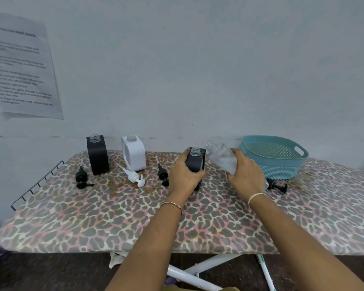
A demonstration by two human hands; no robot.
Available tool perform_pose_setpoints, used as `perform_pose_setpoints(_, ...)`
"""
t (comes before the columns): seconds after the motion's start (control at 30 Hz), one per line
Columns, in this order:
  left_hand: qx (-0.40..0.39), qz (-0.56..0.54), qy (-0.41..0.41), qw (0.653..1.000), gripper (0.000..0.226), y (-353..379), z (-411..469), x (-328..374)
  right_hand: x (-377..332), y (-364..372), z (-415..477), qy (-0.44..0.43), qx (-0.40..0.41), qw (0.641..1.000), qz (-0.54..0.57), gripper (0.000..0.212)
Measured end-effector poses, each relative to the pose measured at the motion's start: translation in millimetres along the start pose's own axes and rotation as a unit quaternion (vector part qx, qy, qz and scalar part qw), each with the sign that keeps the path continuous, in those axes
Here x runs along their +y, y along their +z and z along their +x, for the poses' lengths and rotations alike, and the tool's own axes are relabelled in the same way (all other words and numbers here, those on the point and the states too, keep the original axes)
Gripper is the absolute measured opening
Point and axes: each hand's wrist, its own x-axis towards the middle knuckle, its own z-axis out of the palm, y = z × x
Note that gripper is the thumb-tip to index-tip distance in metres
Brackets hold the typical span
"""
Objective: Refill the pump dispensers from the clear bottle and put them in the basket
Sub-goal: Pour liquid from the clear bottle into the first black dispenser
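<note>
Both hands grip bottles on the ironing board (198,227).
Left hand (183,175) wraps a dark dispenser (195,162); right hand (245,173) closes around the tilted clear bottle (221,156), teal basket (282,166) just beyond its fingers (240,153), black pump (163,174) beside left fingers.

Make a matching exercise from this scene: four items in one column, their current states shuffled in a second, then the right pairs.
Items
1. dark square dispenser bottle
2. clear plastic refill bottle
3. white square dispenser bottle
4. teal perforated plastic basket

States
A. nothing inside
B. tilted in the right hand
C. standing untouched, uncapped
D. gripped upright by the left hand

Pairs: 1-D, 2-B, 3-C, 4-A
</note>
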Motion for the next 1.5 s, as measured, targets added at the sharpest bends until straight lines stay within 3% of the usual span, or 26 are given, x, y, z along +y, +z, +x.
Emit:
perform_pose_setpoints(0.57, 0.006, 0.008, -0.009, 1.0, 0.085, 2.1, -0.9, -2.1, -11.1, -13.8, 13.8, -0.042, -0.038, 0.995, -0.079, 0.068)
perform_pose_setpoints(1.5, 0.018, 0.038, -0.012, 0.999, 0.084, 7.1, 3.8, -8.6, -21.1, -30.9, 29.1, -0.098, -0.044, 0.981, -0.158, 0.062)
